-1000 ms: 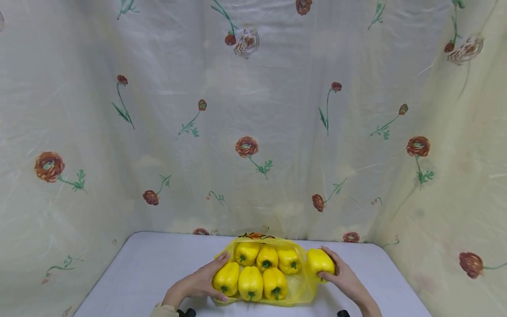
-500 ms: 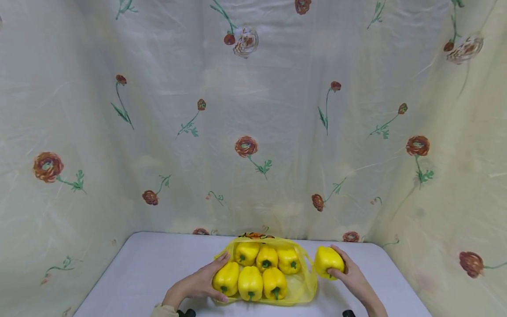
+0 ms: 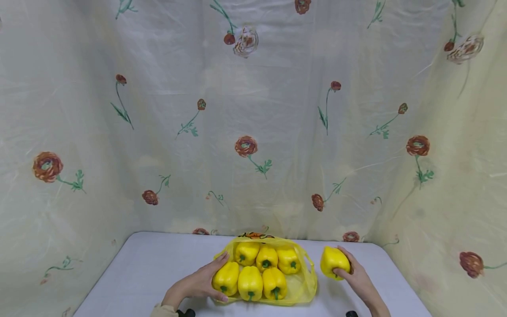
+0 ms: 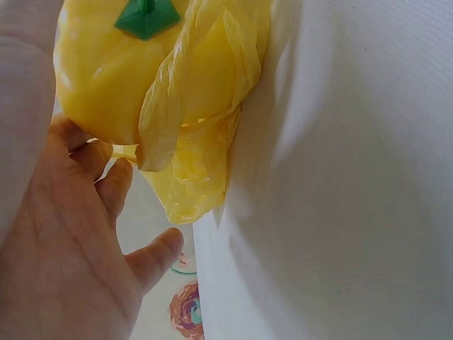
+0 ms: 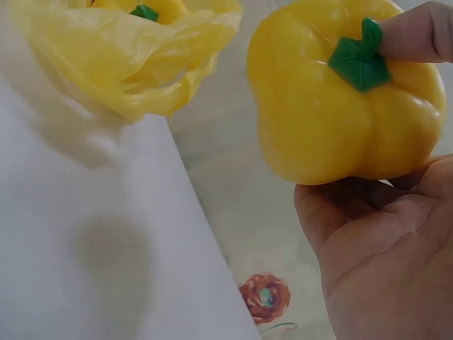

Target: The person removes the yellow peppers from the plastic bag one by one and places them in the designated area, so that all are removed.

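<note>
In the head view, a yellow plastic bag (image 3: 295, 290) lies on the table with its mouth facing me. Several yellow bell peppers (image 3: 250, 283) with green stems sit in it in two rows. My left hand (image 3: 201, 279) holds the bag's left side, thumb at the near edge and fingers behind. In the left wrist view the outer fingers (image 4: 156, 258) stand apart from the bag. My right hand (image 3: 354, 275) grips another bell pepper (image 3: 332, 262) above the table, right of the bag. In the right wrist view its thumb (image 5: 417, 35) presses beside the green stem.
A white table (image 3: 158, 251) carries the bag. Its right edge lies beyond my right hand. A pale curtain (image 3: 253, 185) printed with flowers hangs behind the table and along both sides.
My right hand has moved right with its bell pepper, from beside the bag's edge to well apart from it. My left hand, the bag and the other peppers stay put.
</note>
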The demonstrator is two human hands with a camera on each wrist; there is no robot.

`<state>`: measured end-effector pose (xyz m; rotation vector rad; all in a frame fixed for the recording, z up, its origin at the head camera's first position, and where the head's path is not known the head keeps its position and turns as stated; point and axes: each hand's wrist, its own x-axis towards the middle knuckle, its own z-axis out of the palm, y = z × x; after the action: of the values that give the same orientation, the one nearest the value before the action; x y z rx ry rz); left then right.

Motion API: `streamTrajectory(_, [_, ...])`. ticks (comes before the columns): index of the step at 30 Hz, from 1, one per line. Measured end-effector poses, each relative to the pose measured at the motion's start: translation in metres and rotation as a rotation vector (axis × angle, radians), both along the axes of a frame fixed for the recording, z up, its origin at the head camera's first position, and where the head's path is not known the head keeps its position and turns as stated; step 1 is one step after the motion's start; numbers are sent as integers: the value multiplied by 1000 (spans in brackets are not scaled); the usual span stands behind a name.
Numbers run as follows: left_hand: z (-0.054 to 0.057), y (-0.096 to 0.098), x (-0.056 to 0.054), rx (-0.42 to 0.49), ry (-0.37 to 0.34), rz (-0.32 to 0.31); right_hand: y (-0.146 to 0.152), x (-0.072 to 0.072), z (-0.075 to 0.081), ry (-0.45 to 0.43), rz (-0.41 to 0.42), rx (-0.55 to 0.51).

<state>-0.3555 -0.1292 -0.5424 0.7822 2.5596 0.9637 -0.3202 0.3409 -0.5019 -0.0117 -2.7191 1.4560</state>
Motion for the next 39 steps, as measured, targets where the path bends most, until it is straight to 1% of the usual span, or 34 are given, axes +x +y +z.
streamTrajectory(8, [2, 1, 1, -1, -9, 6, 4, -6, -11, -57, -21, 2])
streamTrajectory(12, [2, 0, 1, 1, -10, 8, 8, -9, -17, -57, -29, 9])
streamTrajectory(21, [1, 0, 1, 15, 7, -12, 13, -12, -30, -70, -43, 8])
streamTrajectory(28, [-1, -1, 1, -2, -1, 4, 13, -16, -40, -118, -55, 21])
streamTrajectory(33, [-1, -2, 0, -2, 5, -2, 12, -21, -48, -160, -59, 22])
streamTrajectory(39, [-1, -1, 0, 13, -7, -4, 11, -21, -53, -173, -79, 40])
